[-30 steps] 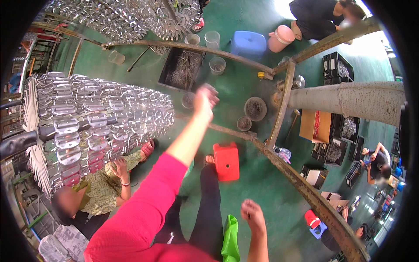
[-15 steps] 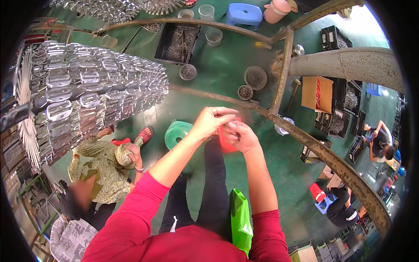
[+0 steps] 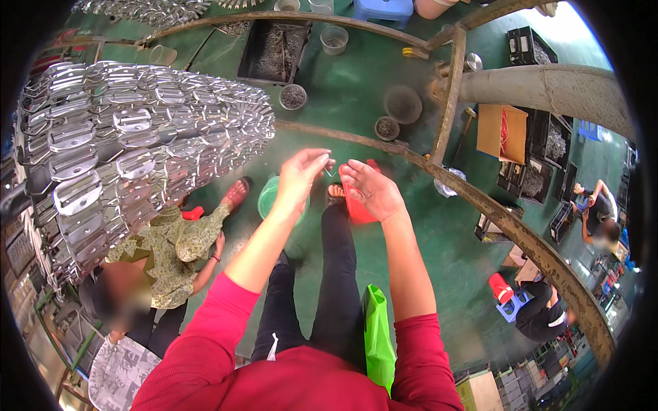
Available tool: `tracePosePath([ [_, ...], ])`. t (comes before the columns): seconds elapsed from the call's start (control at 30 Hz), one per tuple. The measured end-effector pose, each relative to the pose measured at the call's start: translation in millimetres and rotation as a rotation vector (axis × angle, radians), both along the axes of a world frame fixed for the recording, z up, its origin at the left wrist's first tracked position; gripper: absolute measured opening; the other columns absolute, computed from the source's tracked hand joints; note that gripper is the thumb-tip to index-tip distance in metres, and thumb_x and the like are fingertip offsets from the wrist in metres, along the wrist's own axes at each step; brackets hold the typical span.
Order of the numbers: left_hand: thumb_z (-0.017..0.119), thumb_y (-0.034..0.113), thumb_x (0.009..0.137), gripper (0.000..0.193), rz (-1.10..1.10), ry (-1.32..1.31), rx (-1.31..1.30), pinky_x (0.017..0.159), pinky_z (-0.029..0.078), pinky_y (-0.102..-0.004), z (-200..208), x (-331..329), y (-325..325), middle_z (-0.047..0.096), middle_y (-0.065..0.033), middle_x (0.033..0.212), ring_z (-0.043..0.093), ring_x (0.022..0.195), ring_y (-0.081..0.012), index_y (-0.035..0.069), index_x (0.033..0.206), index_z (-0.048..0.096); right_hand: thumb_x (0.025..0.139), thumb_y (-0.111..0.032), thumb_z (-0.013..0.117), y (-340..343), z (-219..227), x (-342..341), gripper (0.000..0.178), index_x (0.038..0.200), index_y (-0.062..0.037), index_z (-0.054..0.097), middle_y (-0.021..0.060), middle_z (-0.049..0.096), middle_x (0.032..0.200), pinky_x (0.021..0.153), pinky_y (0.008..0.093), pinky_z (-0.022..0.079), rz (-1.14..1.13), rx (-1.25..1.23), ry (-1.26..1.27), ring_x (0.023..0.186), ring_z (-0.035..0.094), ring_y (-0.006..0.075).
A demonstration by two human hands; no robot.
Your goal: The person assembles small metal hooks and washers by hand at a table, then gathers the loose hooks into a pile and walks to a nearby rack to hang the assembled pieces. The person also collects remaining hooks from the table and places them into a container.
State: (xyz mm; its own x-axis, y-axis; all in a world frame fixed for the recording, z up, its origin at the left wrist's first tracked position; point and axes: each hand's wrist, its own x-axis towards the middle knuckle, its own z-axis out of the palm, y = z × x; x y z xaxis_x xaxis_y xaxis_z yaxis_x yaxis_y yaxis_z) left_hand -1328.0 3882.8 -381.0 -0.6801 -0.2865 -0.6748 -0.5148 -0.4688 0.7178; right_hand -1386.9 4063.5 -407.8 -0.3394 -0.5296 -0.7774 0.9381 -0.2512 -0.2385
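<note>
My left hand [image 3: 299,179] is raised in front of me, thumb and fingers pinched on a small thin bent metal piece [image 3: 331,172]. Close to its right, apart from it, my right hand [image 3: 372,192] has its fingers stretched out and the palm partly turned up; I see nothing held in it. Below the right hand a red plastic container [image 3: 361,215] shows, partly covered by that hand. Behind my left wrist stands a round green plastic stool [image 3: 272,199]. A long rod thick with rows of shiny metal buckle-like parts [image 3: 147,164] fills the left side.
A rusty metal frame [image 3: 510,240] crosses in front and to the right. A co-worker in a patterned top [image 3: 171,257] sits at left. Beyond the bar stand a black crate [image 3: 271,51] and a bowl [image 3: 293,97] of metal parts. A bright green bag [image 3: 378,335] hangs at my right side.
My hands, close together before, have moved apart. My right hand has opened out; the left keeps its pinch, with the metal piece now visible. The view has shifted slightly.
</note>
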Motion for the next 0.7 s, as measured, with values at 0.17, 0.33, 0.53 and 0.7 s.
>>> tracePosePath([
  [0.17,0.065,0.018,0.086,0.023,0.115,-0.134,0.146,0.074,0.044,-0.0221,-17.9,21.4,-3.3,0.066,0.0016,0.093,0.059,0.084,-0.0073,0.01,0.107,0.064,0.092,-0.012,0.047,-2.7,-16.4,2.0,0.031,0.122,-0.0003,0.048,0.0066,0.056,0.087,0.049,0.0213,0.035,0.011,-0.095,-0.061,0.066,0.051,0.0137],
  [0.33,0.066,0.012,0.084,0.021,0.304,-0.212,0.324,0.07,0.049,-0.024,-68.4,15.3,-7.7,0.064,0.0014,0.087,0.06,0.076,-0.0101,0.008,0.105,0.063,0.091,-0.01,0.048,-0.6,-16.8,9.9,0.028,0.118,-0.0014,0.05,0.004,0.055,0.084,0.047,0.02,0.03,0.044,-0.129,-0.114,0.059,0.044,0.0101],
  [0.53,0.064,0.008,0.085,0.022,0.534,-0.269,0.241,0.068,0.053,-0.0261,-143.4,-31.3,-19.4,0.063,-0.0037,0.086,0.062,0.077,-0.0152,0.003,0.106,0.059,0.092,-0.014,0.049,23.8,-14.1,12.3,0.025,0.113,-0.0035,0.054,0.0006,0.054,0.082,0.047,0.0193,0.029,0.165,-0.018,-0.088,0.059,0.043,0.0075],
  [0.7,0.065,0.012,0.085,0.022,0.403,-0.185,0.132,0.064,0.052,-0.0257,-155.8,-63.5,-13.5,0.063,-0.0048,0.091,0.062,0.076,-0.0149,0.003,0.104,0.061,0.095,-0.019,0.048,56.5,-24.6,16.0,0.024,0.111,-0.0037,0.055,-0.005,0.042,0.063,0.043,0.0191,0.024,0.065,0.129,-0.149,0.049,0.032,0.005],
])
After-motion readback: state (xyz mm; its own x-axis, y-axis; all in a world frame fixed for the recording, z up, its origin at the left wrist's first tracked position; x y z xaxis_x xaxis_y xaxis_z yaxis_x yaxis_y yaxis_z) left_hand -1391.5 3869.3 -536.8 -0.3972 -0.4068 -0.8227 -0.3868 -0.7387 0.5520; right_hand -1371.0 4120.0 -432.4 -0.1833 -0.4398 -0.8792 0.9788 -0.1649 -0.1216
